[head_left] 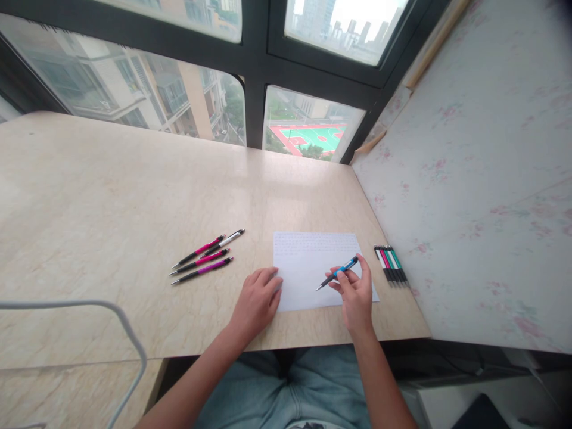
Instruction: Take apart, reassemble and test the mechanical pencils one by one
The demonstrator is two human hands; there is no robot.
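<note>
A white sheet of paper lies on the beige marble-look desk, with faint handwriting along its top edge. My left hand rests flat on the sheet's left edge, fingers loosely spread. My right hand hovers over the sheet's right part and pinches a blue pen, tip pointing down-left just above the paper.
Several pink and white pens lie loose to the left of the paper. A tight row of several pens lies at the desk's right edge, beside a floral-patterned wall. Windows run behind the desk. A grey chair rail curves at lower left.
</note>
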